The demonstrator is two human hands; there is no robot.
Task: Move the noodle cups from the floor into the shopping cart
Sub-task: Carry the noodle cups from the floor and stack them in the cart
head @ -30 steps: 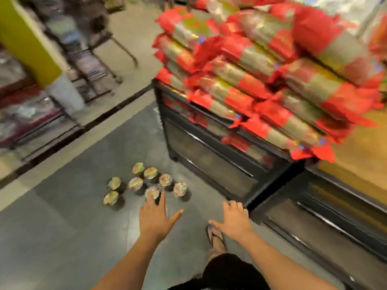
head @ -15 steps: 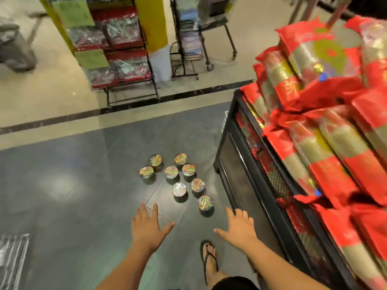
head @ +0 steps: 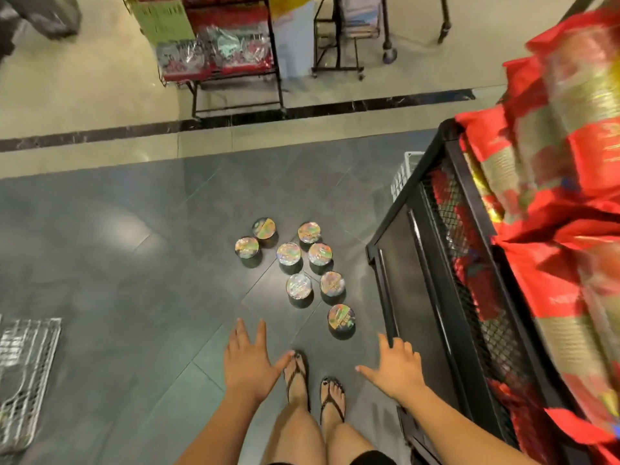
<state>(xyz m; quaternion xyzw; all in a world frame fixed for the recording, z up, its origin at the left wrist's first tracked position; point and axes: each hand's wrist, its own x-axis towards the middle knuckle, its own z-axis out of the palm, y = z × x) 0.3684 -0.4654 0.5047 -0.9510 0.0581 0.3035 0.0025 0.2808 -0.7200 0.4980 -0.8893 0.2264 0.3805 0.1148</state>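
Note:
Several noodle cups (head: 299, 285) with shiny foil lids stand upright in a loose cluster on the dark grey floor, just ahead of my feet. The nearest cup (head: 341, 317) sits closest to my right hand. My left hand (head: 247, 362) hovers open with fingers spread, below and left of the cluster, holding nothing. My right hand (head: 396, 367) is also open and empty, stretched out beside the black rack. A metal wire basket edge, perhaps the shopping cart (head: 25, 374), shows at the far left.
A black mesh display rack (head: 436, 263) piled with red and gold packages (head: 550, 182) stands close on the right. Beyond a black floor strip, wire shelves (head: 235, 62) and a wheeled stand (head: 355, 35) stand on beige tiles. My sandalled feet (head: 313, 387) are below.
The view has swung left and down, so the rack slid to the right and the cups came nearer. Both hands stay open and empty. My second foot and the wire basket came into view.

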